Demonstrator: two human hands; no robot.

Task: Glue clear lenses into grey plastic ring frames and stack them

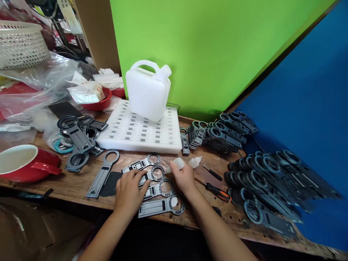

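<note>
My right hand point(183, 179) is closed around a small white plastic bottle point(178, 163), thumb along its side. My left hand point(129, 192) lies palm down with its fingers spread over a row of several grey plates with black ring ends; its fingertips touch a middle plate point(146, 178). The nearest plate point(153, 207) lies at the table's front edge, with a white round spot point(174, 201) inside its ring. Another ringed plate point(140, 164) sits at the back of the row. Just beyond my right hand lies a small white nozzle-tipped bottle point(195, 162).
Right of my hands lie an orange-black screwdriver point(217, 192) and a smaller screwdriver point(212, 172). Stacked ringed parts point(261, 185) fill the right side. A white foam tray point(138, 145) carries a white jug point(148, 92). A red mug point(40, 165) stands left, near loose parts point(78, 139).
</note>
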